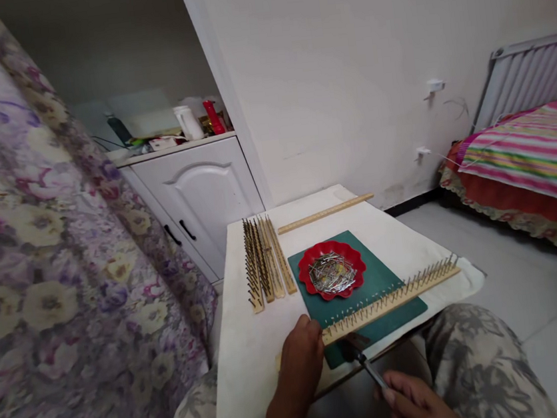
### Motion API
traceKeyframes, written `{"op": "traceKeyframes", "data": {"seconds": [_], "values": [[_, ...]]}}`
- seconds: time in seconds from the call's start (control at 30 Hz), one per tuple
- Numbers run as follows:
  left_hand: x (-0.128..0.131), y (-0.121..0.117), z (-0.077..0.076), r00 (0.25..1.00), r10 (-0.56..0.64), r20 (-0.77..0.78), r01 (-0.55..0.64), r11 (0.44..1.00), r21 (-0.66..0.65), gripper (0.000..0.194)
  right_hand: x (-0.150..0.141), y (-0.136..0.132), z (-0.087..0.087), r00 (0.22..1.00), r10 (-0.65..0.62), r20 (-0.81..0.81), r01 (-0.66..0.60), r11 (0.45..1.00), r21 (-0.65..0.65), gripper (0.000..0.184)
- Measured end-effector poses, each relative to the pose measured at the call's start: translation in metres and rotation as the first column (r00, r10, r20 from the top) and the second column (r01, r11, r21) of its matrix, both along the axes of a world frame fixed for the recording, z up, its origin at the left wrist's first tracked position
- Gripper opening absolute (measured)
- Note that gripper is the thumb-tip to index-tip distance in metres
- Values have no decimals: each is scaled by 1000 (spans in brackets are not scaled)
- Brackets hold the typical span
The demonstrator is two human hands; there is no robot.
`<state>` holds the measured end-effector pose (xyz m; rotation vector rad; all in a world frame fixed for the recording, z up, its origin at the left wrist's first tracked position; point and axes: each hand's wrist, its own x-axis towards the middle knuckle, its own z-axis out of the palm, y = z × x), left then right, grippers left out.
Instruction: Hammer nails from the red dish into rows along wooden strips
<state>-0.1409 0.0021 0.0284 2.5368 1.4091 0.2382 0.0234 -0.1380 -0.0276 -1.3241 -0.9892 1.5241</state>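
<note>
A pale wooden strip (390,301) set with rows of upright nails lies slantwise across a green mat (364,253). At its left end my left hand (302,354) is closed, fingertips against the wood; whatever they pinch is hidden. The strip passes beneath this hand. My right hand (413,398) grips the handle of a hammer (372,369), just off the table's front edge. The dark hammer head is low beside the strip, over the mat's near edge. Behind the strip, a red scalloped bowl (303,272) holds many loose silvery nails (334,275).
Several wooden strips (267,264), some full of nails, lie side by side on the white-covered table (247,373). Another strip (326,213) lies at the back. A cabinet (201,197) and floral curtain (87,257) stand left; a bed (543,145) is right.
</note>
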Motion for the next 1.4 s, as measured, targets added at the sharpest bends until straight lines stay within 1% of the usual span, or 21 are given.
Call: {"op": "traceKeyframes", "data": {"seconds": [0.2, 0.4, 0.47, 0.57, 0.7, 0.8, 0.9, 1.0, 1.13, 1.27, 1.4], "values": [[-6, -2, 1, 1000, 17, -9, -17, 1000, -2, 18, -1, 0, -3, 1000, 12, -2, -12, 999, 40, 49], [-1, -2, -1, 998, 1, -67, 0, 1000, 23, 19, 0, 0, 3, 1000, 15, 21, -16, 999, 32, 51], [0, -1, 0, 998, -12, -62, 14, 999, 30, 18, 0, 0, 4, 1000, 15, 23, -16, 999, 35, 51], [1, 1, 1, 1000, -20, 13, 19, 1000, 23, 16, 0, 1, 2, 999, 13, 32, -14, 999, 47, 52], [0, 4, -1, 982, 2, 186, -2, 1000, -4, 13, 0, 3, -4, 1000, -2, -7, 3, 997, 83, 51], [-1, 4, -8, 948, 19, 318, -12, 1000, -23, 13, -1, 3, -7, 1000, 1, -9, -1, 996, 84, 52], [-2, 3, -17, 912, 23, 411, -10, 999, -34, 13, -2, 1, -5, 1000, -6, 23, 5, 997, 71, 52], [-3, 1, -24, 887, 25, 462, -15, 1000, -26, 15, -3, -1, 0, 1000, 8, 29, -11, 996, 92, 51], [-4, 0, -27, 865, 16, 502, -2, 1000, -30, 16, -2, -1, 13, 1000, 15, -22, -13, 996, 93, 49], [-5, 1, -32, 847, 15, 532, 2, 1000, -31, 17, -4, 9, 35, 998, 31, -57, -23, 991, 135, 41], [-5, 3, -38, 824, 25, 566, -5, 999, -37, 17, -12, 25, 56, 999, 33, -39, -26, 984, 177, 37]]}}
